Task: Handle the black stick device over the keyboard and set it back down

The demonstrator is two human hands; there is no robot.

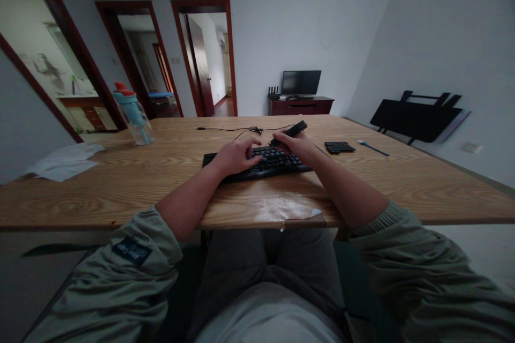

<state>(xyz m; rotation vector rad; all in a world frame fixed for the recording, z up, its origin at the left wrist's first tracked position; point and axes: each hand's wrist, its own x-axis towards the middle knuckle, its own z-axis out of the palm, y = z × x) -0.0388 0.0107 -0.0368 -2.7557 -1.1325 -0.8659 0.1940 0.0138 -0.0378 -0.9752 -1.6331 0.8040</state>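
A black keyboard point(273, 163) lies on the wooden table in front of me. My left hand point(237, 157) rests over its left part, fingers apart and curved, thumb reaching toward the middle keys; nothing shows in it. In my right hand point(298, 146), above the right part of the keyboard, is a thick black handled tool point(295, 129), tilted with its upper end to the right. Its lower end points down at the back keys. The exact kind of tool is unclear, and my fingers hide part of it.
Right of the keyboard lie a dark ridged flat item point(340, 147) and a thin blue stick with a pale tip point(374, 148). A coiled cable point(255, 129) runs behind. Left stand a clear bottle point(137, 118) and white paper point(66, 161). The table's front edge point(257, 225) is close.
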